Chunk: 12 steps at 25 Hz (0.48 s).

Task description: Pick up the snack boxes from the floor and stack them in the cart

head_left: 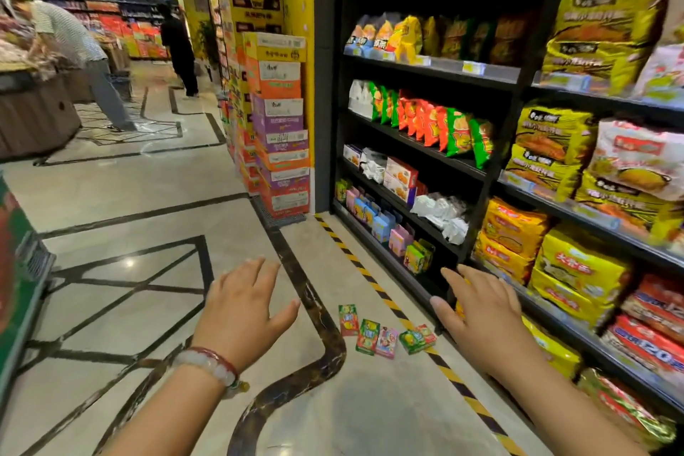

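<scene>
Beside shelf (pixel 414 218), snack boxes (pixel 385 335) on floor (pixel 155 196)

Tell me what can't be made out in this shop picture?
- Cart: none identifiable in the head view; a green object is cut by the left edge.
- Print on the floor snack boxes: too small.
- Lowest shelf behind the right hand: hidden.
- Far aisle: blurred.
</scene>
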Tool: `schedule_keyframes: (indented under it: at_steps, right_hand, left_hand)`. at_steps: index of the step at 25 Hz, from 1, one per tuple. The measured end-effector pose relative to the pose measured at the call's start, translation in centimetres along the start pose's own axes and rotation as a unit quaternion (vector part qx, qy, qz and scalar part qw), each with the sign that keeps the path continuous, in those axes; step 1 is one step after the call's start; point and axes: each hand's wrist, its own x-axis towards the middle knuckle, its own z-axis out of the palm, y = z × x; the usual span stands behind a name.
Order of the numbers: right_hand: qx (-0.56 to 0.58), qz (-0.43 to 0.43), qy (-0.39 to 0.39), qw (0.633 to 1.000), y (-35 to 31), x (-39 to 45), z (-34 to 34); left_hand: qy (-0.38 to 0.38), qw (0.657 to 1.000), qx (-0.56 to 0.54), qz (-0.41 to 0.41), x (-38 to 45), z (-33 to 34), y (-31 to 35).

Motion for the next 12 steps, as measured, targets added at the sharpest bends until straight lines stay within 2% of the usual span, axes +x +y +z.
schedule_keyframes:
  at_steps: [2,7,12]
  right_hand:
    - [0.004,0.021,-0.001,1.0,-1.6,3.9,2.1]
    - [0.011,0.062,-0.008,0.998,-5.7,11.8,6.5]
    - [0.029,0.094,-0.017,0.995,-7.0,17.4,9.3]
  left_hand:
    - [0.006,1.0,0.006,0.014,4.1,1.7,-2.4]
    - [-0.069,0.995,-0.037,0.06,14.1,5.6,-7.3]
    - [-0.089,0.991,-0.048,0.086,22.4,9.1,-9.1]
